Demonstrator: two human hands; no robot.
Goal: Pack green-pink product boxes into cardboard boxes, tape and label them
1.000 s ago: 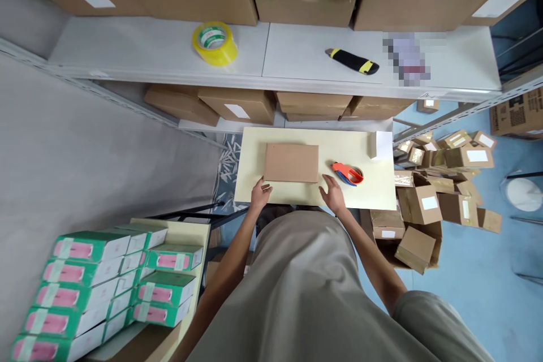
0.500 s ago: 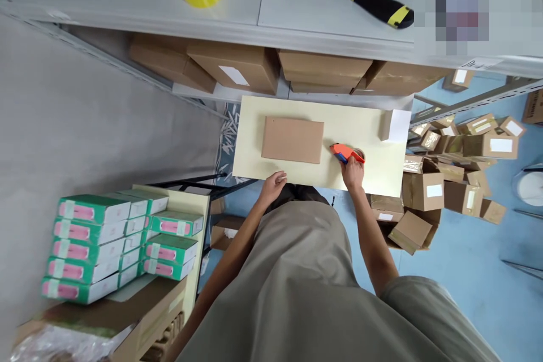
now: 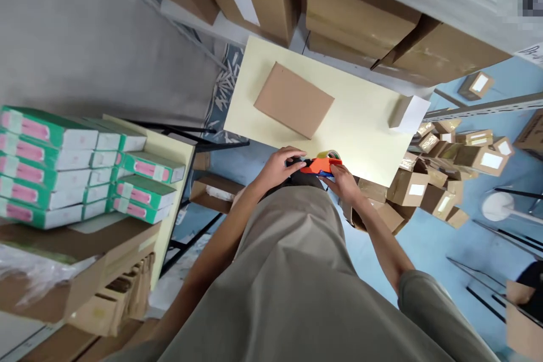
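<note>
Both hands meet at the near edge of the cream tabletop [image 3: 360,130], around an orange and blue tape dispenser [image 3: 321,166] with a tape roll on it. My right hand [image 3: 344,184] is closed on its right end. At the dark left end, my left hand [image 3: 278,171] has its thumb and fingers bent around it; the exact contact is too small to make out. Beyond my hands, a closed brown cardboard box [image 3: 294,100] lies flat and turned at an angle on the tabletop, apart from both hands.
A small white box [image 3: 412,114] stands at the tabletop's right end. Large cartons [image 3: 360,8] fill the shelf behind. Stacked green and white boxes [image 3: 72,172] stand on the left. Several small cartons [image 3: 445,167] are heaped on the floor at right.
My right hand has brought the tape dispenser toward my body, and my left hand has come up to its left end. The view has shifted and turned, so the cardboard box now appears angled.
</note>
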